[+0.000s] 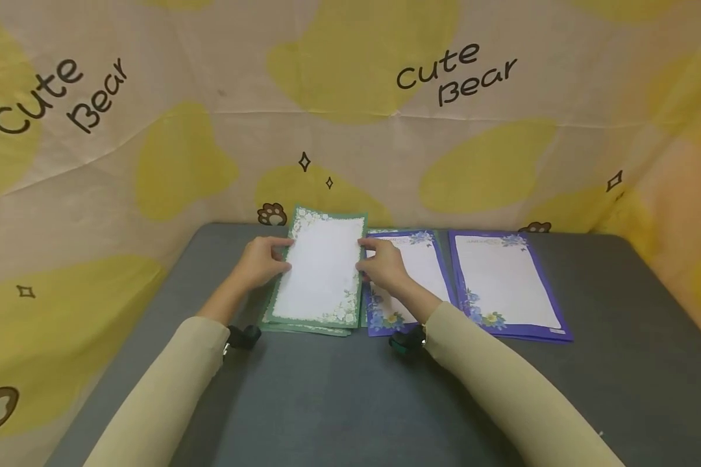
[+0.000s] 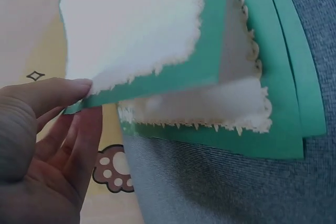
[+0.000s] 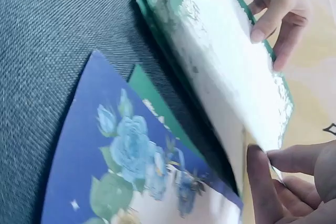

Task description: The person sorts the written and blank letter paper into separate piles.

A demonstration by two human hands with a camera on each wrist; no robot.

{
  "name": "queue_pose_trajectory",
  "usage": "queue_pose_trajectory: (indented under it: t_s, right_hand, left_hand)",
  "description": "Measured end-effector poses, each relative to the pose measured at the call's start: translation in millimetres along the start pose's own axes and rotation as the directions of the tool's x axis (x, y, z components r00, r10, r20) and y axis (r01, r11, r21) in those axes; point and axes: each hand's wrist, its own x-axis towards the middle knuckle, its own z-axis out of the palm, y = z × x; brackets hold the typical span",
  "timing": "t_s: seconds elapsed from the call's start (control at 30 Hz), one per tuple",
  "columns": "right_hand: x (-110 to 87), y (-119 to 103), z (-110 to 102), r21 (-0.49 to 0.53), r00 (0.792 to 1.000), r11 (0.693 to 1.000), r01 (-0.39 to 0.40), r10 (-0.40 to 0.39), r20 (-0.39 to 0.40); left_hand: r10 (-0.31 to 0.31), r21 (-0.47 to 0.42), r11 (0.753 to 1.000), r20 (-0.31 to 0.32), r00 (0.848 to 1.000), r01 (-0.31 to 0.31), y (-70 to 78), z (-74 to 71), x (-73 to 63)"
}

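Observation:
Both hands hold a green-bordered sheet of paper (image 1: 321, 272) with a white middle and pale flowers, its far end raised. My left hand (image 1: 261, 261) pinches the left edge between thumb and fingers, as the left wrist view shows with the sheet (image 2: 142, 24) lifted off others like it. On the opposite edge, my right hand (image 1: 383, 263) pinches with thumb and fingers. Under the held sheet lies a stack of green-bordered sheets (image 2: 283, 77), slightly fanned. Right beside it, below my right hand, is a blue-bordered sheet (image 1: 432, 259) with blue flowers, overlapping a green one (image 3: 157, 114).
A second pile of blue-bordered sheets (image 1: 508, 279) lies further right on the dark grey table (image 1: 327, 402). Behind and at the left hangs a cloth backdrop (image 1: 350, 78) with yellow patches and printed words. Each wrist wears a black strapped device (image 1: 244, 336).

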Motion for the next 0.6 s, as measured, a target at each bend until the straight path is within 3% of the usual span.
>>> queue_pose_trajectory:
  t_s: [0.13, 0.33, 0.47, 0.6]
  right_hand:
    - [4.9, 4, 9, -0.048, 1.0, 0.998, -0.031, 0.03, -0.009]
    - [6.8, 10, 19, -0.161, 0.999, 0.987, -0.018, 0.012, -0.038]
    - [6.0, 10, 21, -0.2, 0.999, 0.98, 0.005, -0.015, -0.049]
    - [5.1, 6, 21, -0.203, 0.998, 0.979, 0.009, -0.02, -0.055]
  left_hand:
    - [-0.025, 0.045, 0.999, 0.036, 0.999, 0.024, -6.0, 2.2, 3.9]
    - [-0.079, 0.124, 0.99, 0.091, 0.993, 0.067, -15.3, 9.8, 5.4]
    - [-0.14, 0.198, 0.973, 0.093, 0.986, 0.119, -15.3, 15.4, 4.3]
    - [-0.162, 0.267, 0.954, 0.07, 0.984, 0.138, -11.3, 17.6, 2.8]
